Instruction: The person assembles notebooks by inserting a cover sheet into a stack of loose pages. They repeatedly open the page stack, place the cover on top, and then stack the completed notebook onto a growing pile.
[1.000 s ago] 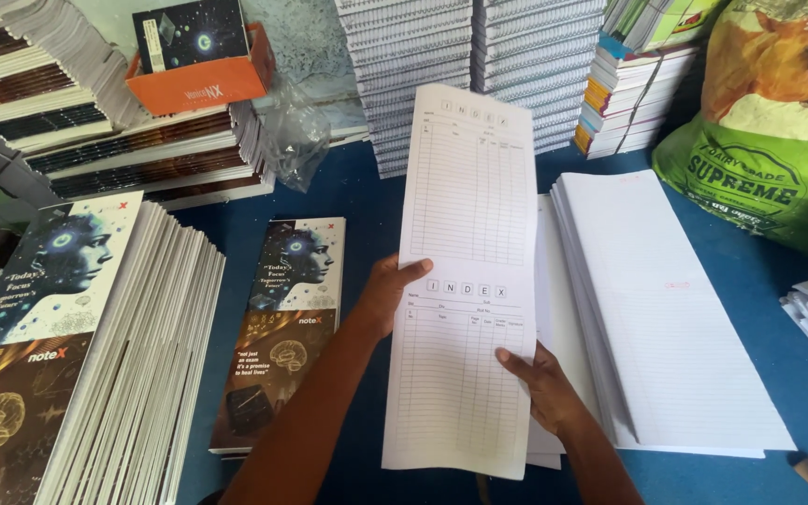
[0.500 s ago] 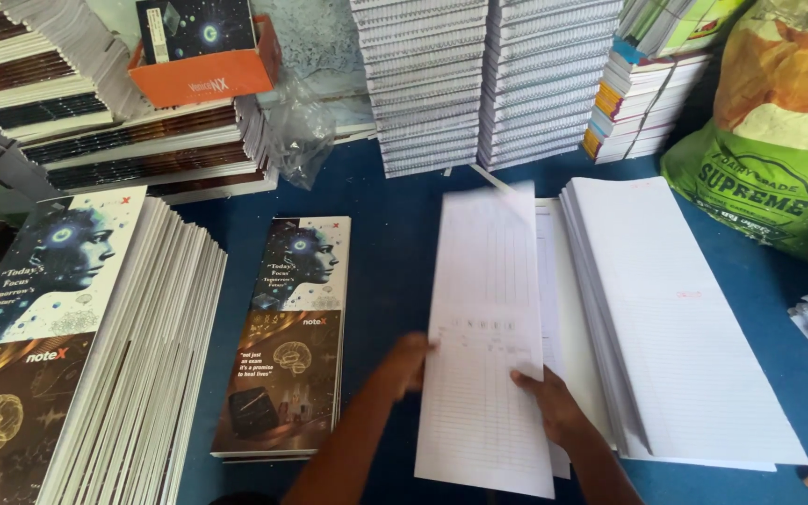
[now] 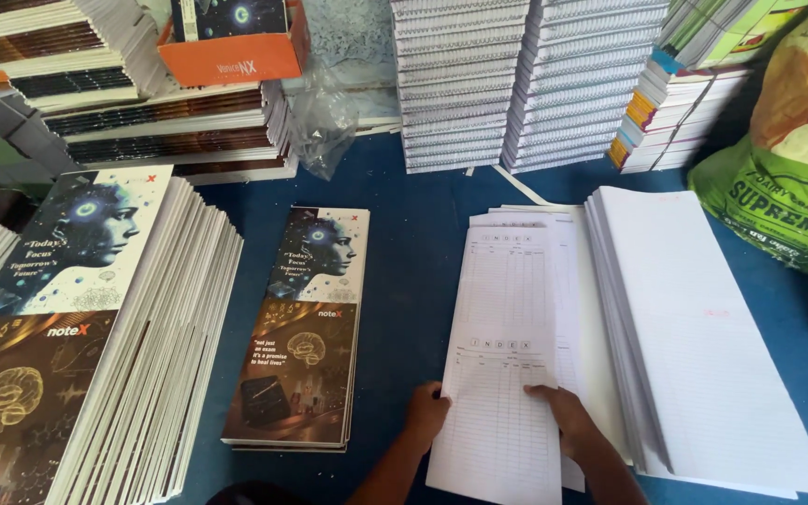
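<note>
Blue work surface [image 3: 423, 281], loaded with printed stock on all sides of both hands

Thick stack of ruled white sheets [image 3: 703, 327]: just right of the right hand, long axis running away from the person, slightly fanned along its left edge. Nothing rests on it

Fanned stack of printed covers [image 3: 95, 346]: well to the left of the left hand, same lengthwise orientation

Smaller pile of printed covers [image 3: 306, 327]: just left of the left hand, between it and the fanned stack. Apart from the hand, not touched

Index sheet [image 3: 507, 355], long, white, printed with 2 ruled tables: lies flat directly ahead of and under both hands, on top of a few similar sheets offset to its right. Long axis points away from the person, tilted slightly so the far end leans right. Near end sits between the 2 wrists; far end is well beyond reach of the fingers. Both hands meet it at the near third only; the right hand is further onto the sheet than the left

Left hand [image 3: 427, 416]: at the sheet's left edge, fingers curled loosely, tips touching or just over the edge. Cannot tell whether the edge is pinched or merely steadied; the underside is hidden

Right hand [image 3: 563, 411]: palm down on the sheet's lower right part, fingers spread flat and pointing left across the paper, pressing rather than gripping. Nothing enclosed in it

Hands apart, with the sheet's width between them
</note>
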